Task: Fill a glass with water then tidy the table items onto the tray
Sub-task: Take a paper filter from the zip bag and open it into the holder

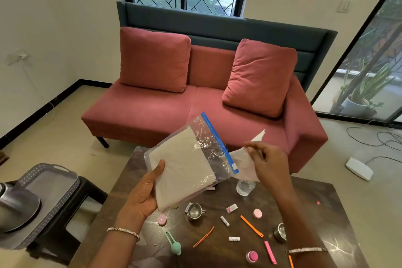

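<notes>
Holding a clear zip bag (187,159) of folded white sheets, the left hand (143,196) has its grip wrapped round the bag's lower edge, thumb on top. The bag's long axis tilts up and away from that grip, blue zipper end toward the right hand (267,159).

The right grip pinches a thin white tissue (241,163) at its upper edge, just beyond the bag's mouth. Whether the tissue's lower end sits inside the bag cannot be told.

The glass (245,187), seemingly holding water, stands on the worktop (304,202) directly below the right grip, so filling looks done. A steel cup (194,211), orange clips (252,225) and pink lids (257,213) lie below and between both grips.

The tray (43,167) sits on a stool (91,189) well off to the left of the left grip, with a steel vessel (17,206) on it.

Judgement: the left hand is nearer for carrying the bag to the tray. The right must settle the tissue first.
</notes>
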Action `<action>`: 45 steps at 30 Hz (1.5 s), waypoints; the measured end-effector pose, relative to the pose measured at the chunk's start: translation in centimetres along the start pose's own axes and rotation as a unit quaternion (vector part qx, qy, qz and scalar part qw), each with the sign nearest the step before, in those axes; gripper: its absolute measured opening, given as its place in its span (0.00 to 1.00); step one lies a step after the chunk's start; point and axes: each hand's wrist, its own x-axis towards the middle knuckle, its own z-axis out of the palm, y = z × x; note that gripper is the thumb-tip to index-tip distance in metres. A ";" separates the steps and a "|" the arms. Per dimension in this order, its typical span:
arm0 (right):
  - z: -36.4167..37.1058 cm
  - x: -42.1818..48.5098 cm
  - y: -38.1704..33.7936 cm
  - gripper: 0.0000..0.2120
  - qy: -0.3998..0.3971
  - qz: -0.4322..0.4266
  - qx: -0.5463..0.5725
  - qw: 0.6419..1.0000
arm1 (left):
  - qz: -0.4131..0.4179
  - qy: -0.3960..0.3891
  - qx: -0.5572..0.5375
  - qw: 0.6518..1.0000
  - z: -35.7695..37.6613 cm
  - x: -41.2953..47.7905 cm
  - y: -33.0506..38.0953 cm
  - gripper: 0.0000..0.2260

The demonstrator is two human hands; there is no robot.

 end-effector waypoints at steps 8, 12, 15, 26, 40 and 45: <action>1.8 -1.6 -1.3 0.20 -0.138 0.099 0.088 0.981 | 0.004 0.007 0.020 1.000 -0.3 -0.3 -0.4 0.23; 2.0 -2.1 -1.6 0.12 -0.183 0.165 0.139 0.959 | 0.013 0.012 0.032 0.999 0.0 -0.6 -0.5 0.22; 2.0 -2.2 -1.5 0.12 -0.204 0.222 0.210 0.930 | 0.023 0.019 0.044 0.999 -0.2 -0.8 -0.5 0.23; 4.6 -3.0 -1.8 0.15 -0.148 0.298 0.267 0.904 | 0.337 0.128 0.459 0.812 3.1 -2.6 -2.6 0.19; 8.9 -6.6 -1.3 0.15 -0.132 0.251 0.229 0.931 | 0.439 0.089 0.597 0.666 3.7 -5.2 -7.0 0.05; 10.9 -7.6 -0.2 0.08 -0.198 0.212 0.193 0.937 | 0.392 0.196 0.554 0.708 -0.5 -6.3 -6.6 0.04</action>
